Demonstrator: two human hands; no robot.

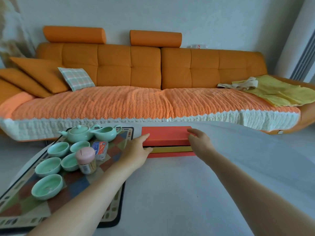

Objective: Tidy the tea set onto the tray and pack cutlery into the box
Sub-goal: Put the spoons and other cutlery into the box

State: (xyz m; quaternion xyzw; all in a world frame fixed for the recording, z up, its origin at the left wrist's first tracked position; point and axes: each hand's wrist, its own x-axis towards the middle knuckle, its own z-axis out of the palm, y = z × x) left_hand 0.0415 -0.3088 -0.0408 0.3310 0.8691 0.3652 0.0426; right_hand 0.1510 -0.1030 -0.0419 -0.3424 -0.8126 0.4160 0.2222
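An orange-red box [170, 155] lies on the white table, its lid [167, 135] resting askew so a gold inner edge shows along the near side. My left hand [138, 149] grips the lid's left end and my right hand [198, 140] grips its right end. On the patterned tray [20, 206] at the left stand a pale green teapot [79, 133], a green pitcher [107, 133] and several green cups [47, 186]. No cutlery is visible; the box's inside is hidden.
A pink-capped toothpick jar [86, 160] and a small blue-and-red packet [100, 149] sit on the tray among the cups. Behind the white table [221, 193] runs a long orange sofa [144, 99] with cushions and a yellow cloth [279, 92].
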